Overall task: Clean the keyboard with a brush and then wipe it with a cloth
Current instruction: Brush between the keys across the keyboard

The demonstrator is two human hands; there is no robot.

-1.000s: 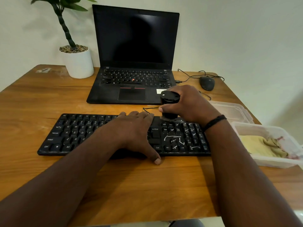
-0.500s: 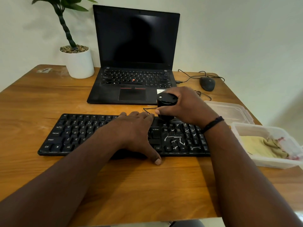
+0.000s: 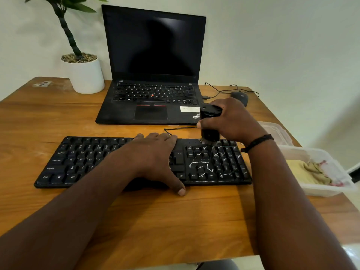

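While white debris is lying across its right-hand keys, the keyboard point(image 3: 124, 162) is sitting on the desk point(image 3: 48, 121), so brushing looks unfinished. The right hand point(image 3: 231, 121) is gripping the brush point(image 3: 210, 123), fingers curled round it, bristles at the top row; the left hand point(image 3: 153, 158) is pressing flat, fingers straight. The cloth point(image 3: 307, 171) is lying unused in its tub point(image 3: 331, 190).

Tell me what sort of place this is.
Probably a home or small-office desk: a wooden table against a plain wall, with an open laptop, a wired mouse and a potted plant.
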